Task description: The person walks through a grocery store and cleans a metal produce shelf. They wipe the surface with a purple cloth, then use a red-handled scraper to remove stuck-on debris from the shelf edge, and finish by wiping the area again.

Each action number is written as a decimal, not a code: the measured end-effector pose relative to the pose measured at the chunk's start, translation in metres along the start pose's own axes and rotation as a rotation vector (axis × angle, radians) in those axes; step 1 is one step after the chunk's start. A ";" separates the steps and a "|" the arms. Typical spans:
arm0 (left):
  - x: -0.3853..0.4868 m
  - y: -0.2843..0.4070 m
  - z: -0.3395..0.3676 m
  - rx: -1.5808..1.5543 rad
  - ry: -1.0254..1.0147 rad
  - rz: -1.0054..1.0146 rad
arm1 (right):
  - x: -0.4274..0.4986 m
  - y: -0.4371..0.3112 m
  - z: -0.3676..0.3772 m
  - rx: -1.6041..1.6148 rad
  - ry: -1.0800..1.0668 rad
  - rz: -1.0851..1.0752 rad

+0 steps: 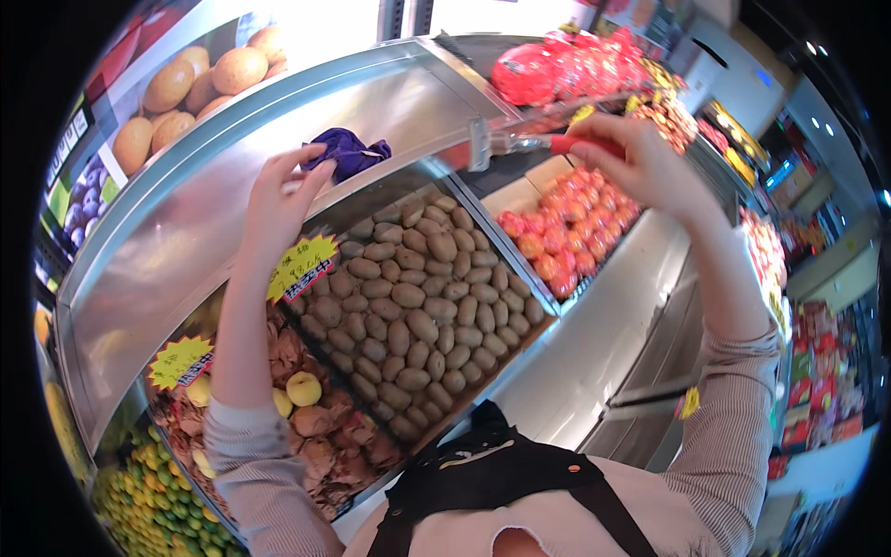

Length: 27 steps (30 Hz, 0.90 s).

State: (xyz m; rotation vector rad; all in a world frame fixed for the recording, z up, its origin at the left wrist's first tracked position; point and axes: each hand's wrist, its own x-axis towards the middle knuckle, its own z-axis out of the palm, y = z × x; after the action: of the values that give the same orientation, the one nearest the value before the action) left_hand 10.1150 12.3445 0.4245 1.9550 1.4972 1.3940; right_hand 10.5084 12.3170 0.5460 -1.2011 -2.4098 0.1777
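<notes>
A crumpled purple cloth (348,154) rests on the sloping metal ledge (230,181) behind the fruit bins. The thumb and fingertips of my left hand (289,184) overlap its left edge; whether they pinch it cannot be told. My right hand (619,150) is closed around the red handle (560,144) of a squeegee-like tool. Its narrow metal head (479,145) meets the right end of the ledge. Below both hands lies a bin of kiwifruit (421,299).
Pomegranate-like red fruit (567,223) fills the bin on the right. Yellow fruit (303,388) in brown paper and small green-orange citrus (153,487) are at left. Yellow price signs (303,268) stick up by my left forearm. Red-wrapped packages (567,66) stand behind.
</notes>
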 end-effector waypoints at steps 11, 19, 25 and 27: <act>0.106 -0.045 0.060 0.556 -0.503 -0.115 | 0.230 0.162 0.025 -0.285 -0.280 -0.522; 0.097 -0.035 0.020 1.004 0.060 -0.052 | 0.287 0.189 0.055 -0.013 -0.654 -0.503; -0.052 -0.030 -0.010 0.916 0.306 -0.267 | 0.285 0.202 0.065 0.145 -0.796 -0.386; -0.066 -0.037 -0.011 1.026 0.292 -0.188 | 0.282 0.207 0.082 0.260 -0.781 -0.390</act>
State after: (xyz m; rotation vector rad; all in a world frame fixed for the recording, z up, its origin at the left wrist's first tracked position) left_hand 10.0862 12.2996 0.3702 2.0226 2.8447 0.8994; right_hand 10.4748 12.6724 0.5022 -0.5711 -3.0778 0.9483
